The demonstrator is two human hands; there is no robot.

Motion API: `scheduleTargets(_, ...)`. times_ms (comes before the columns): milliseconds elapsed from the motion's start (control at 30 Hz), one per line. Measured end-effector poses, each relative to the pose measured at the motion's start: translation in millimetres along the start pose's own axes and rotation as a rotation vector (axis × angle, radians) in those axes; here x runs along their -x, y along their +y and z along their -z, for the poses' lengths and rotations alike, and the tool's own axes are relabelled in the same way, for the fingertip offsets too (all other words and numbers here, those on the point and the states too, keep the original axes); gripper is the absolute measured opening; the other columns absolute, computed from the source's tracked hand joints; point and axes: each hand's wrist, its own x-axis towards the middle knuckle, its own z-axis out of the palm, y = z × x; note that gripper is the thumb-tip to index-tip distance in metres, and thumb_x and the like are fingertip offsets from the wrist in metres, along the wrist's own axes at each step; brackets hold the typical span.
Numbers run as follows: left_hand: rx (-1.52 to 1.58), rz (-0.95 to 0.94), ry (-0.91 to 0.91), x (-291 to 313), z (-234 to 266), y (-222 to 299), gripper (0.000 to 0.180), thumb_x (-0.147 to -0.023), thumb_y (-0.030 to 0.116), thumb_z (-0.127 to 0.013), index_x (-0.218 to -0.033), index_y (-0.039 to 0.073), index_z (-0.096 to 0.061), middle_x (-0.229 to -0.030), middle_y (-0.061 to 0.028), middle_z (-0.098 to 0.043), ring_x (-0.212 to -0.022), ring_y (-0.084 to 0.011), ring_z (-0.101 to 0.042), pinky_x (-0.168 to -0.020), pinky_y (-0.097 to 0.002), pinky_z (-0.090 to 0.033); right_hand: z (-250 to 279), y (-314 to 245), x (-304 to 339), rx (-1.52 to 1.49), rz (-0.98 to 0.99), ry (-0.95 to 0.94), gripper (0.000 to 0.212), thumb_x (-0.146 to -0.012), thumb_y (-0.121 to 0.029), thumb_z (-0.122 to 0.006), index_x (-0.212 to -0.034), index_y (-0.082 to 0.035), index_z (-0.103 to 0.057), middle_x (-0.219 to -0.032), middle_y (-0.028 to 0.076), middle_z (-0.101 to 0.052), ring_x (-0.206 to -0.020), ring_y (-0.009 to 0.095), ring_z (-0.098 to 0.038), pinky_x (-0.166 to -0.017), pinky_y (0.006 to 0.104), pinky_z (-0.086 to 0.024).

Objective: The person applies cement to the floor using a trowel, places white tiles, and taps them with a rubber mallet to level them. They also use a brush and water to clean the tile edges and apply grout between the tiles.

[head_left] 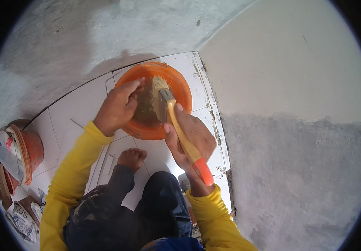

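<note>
An orange plastic bucket (182, 85) stands on the tiled floor in front of me, with murky liquid (145, 111) inside. My right hand (195, 136) grips a paintbrush (184, 140) by its wooden handle, which has a red end pointing toward me. The brush's pale, splayed bristles are over the bucket, tilted away from me. Over the bucket's left side is my left hand (119, 108), its fingers partly bent and reaching toward the bristles without touching them. I see nothing in that hand, though its palm is partly hidden.
Grey plastered walls (264, 167) meet in a corner behind the bucket. White floor tiles (69, 121) lie beneath it. At the left stands a terracotta-coloured pot (34, 148) with plastic packaging beside it, and a crumpled bag (23, 221) lies nearer. My bare foot (132, 159) is close to the bucket.
</note>
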Motion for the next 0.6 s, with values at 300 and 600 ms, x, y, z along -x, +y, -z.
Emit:
scheduleTargets(300,-0.025,-0.004,0.063,18,30,7,0.038,-0.106,-0.004,-0.055,-0.144,-0.005,-0.064,-0.136,-0.0164,-0.073,-0.121,-0.0206,-0.071,-0.105,-0.0316,-0.054,-23,14,14,-0.046,-0.150,-0.032,0.037,-0.095,-0.011,-0.084,-0.130,-0.001,-0.077,-0.108,0.018,-0.081,-0.086,0.029,-0.079,-0.078,0.0381,-0.063)
scheduleTargets(600,0.079,-0.158,0.345,40,62,-17,0.026,-0.108,0.003,-0.059,-0.130,-0.003,-0.071,-0.111,-0.0129,-0.079,-0.103,-0.0191,-0.076,-0.093,-0.0315,-0.059,38,161,-49,0.156,-0.406,-0.010,0.044,-0.107,-0.022,-0.073,-0.138,0.008,-0.068,-0.117,0.015,-0.078,-0.102,0.017,-0.074,-0.089,0.0309,-0.059)
